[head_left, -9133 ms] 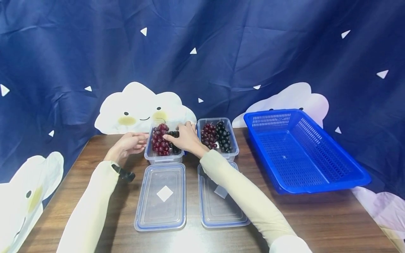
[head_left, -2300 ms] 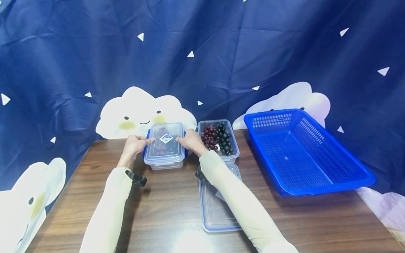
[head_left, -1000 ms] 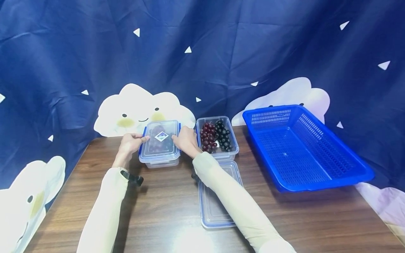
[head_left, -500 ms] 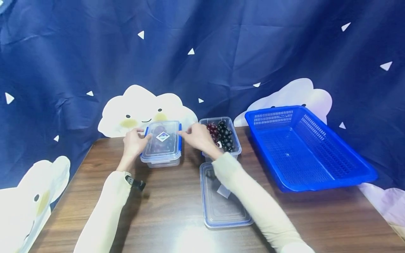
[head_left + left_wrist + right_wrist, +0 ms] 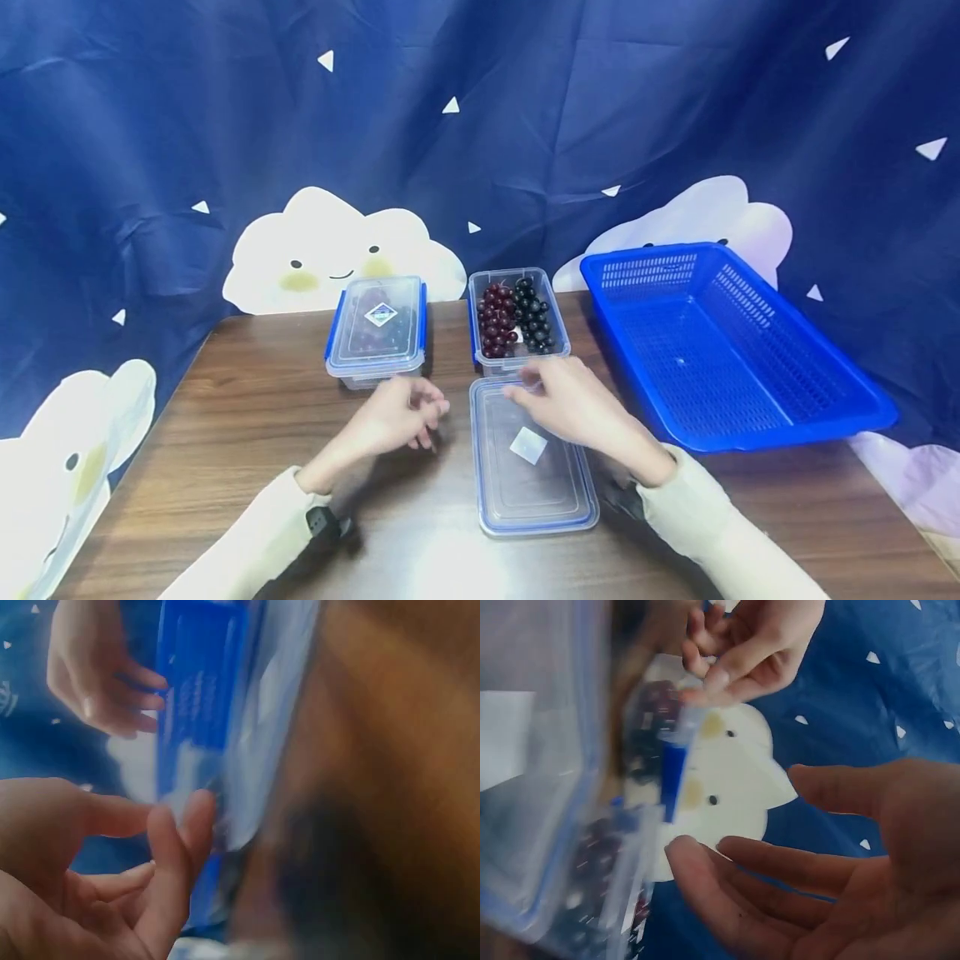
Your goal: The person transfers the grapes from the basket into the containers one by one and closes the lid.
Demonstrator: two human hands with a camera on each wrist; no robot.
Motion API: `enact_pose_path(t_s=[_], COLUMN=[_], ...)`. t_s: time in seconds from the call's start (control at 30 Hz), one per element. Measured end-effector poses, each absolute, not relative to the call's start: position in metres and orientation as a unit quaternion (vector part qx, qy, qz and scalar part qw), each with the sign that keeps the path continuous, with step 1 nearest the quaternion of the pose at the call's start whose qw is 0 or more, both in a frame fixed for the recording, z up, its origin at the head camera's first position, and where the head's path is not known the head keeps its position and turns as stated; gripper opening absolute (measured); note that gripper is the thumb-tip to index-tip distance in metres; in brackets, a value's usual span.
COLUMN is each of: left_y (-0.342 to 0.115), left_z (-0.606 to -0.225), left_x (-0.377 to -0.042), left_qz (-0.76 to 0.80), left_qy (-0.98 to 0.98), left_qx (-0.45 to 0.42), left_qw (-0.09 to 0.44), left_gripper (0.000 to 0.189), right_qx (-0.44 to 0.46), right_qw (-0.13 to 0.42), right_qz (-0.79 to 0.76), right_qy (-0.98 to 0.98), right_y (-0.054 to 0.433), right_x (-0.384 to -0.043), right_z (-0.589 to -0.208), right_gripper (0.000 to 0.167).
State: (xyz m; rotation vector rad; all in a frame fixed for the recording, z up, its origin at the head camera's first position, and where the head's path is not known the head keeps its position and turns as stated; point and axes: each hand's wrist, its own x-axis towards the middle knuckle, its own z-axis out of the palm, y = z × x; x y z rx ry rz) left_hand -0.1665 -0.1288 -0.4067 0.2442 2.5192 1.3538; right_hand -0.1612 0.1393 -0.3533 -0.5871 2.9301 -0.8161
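My left hand (image 5: 393,417), fingers loosely bent and holding nothing, hovers over the table in front of a lidded plastic box (image 5: 375,321). That box has blue side latches and a diamond label; grapes show dimly through its lid. My right hand (image 5: 573,400) is above a loose clear lid (image 5: 534,492) with a blue seal. In the right wrist view its fingers (image 5: 787,862) are spread apart, with nothing held. Behind this lid stands an uncovered box (image 5: 558,354) with red grapes (image 5: 495,321) on the left and black grapes (image 5: 534,317) on the right.
A large blue plastic basket (image 5: 810,358) with slotted walls stands on the right. Brown wooden table (image 5: 187,467) shows at the left and front. A navy curtain (image 5: 525,125) with white clouds hangs behind the table.
The left box, uncovered in the oldest frame, has its lid on. Both hands have let go of it and moved towards the front; the right hand has gone over to the loose lid.
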Motion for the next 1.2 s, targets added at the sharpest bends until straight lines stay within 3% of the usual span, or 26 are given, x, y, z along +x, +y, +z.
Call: enact_pose_path(t_s=[0.1, 0.23, 0.57, 0.73, 0.87, 0.97, 1.2], left_y=[-0.122, -0.112, -0.094, -0.106, -0.115, -0.121, -0.127], left_z=[-0.424, -0.442, -0.451, -0.428, -0.407, -0.393, -0.362], left_x=[-0.158, -0.149, -0.135, -0.120, -0.119, -0.128, -0.175], left_qz=[0.526, 0.592, 0.633, 0.626, 0.619, 0.619, 0.632], left_qy=[0.825, 0.767, 0.737, 0.740, 0.745, 0.750, 0.760], left_qx=[0.064, 0.062, 0.055, 0.061, 0.083, 0.094, 0.075], left_qw=[0.197, 0.240, 0.231, 0.237, 0.235, 0.213, 0.134], left_gripper=[0.025, 0.029, 0.029, 0.038, 0.041, 0.040, 0.035], right_qx=[-0.183, -0.179, -0.129, -0.157, -0.158, -0.161, -0.121], right_qw=[0.034, 0.060, 0.160, 0.192, 0.177, 0.145, 0.058], right_qz=[-0.244, -0.211, -0.345, -0.413, -0.442, -0.441, -0.502], right_qy=[0.952, 0.959, 0.916, 0.877, 0.865, 0.871, 0.855], right_y=[0.158, 0.177, 0.195, 0.199, 0.200, 0.197, 0.185], right_x=[-0.152, -0.144, -0.139, -0.121, -0.118, -0.128, -0.172], right_z=[-0.367, -0.388, -0.412, -0.387, -0.362, -0.346, -0.333], right_gripper=[0.024, 0.018, 0.003, 0.015, 0.043, 0.052, 0.041])
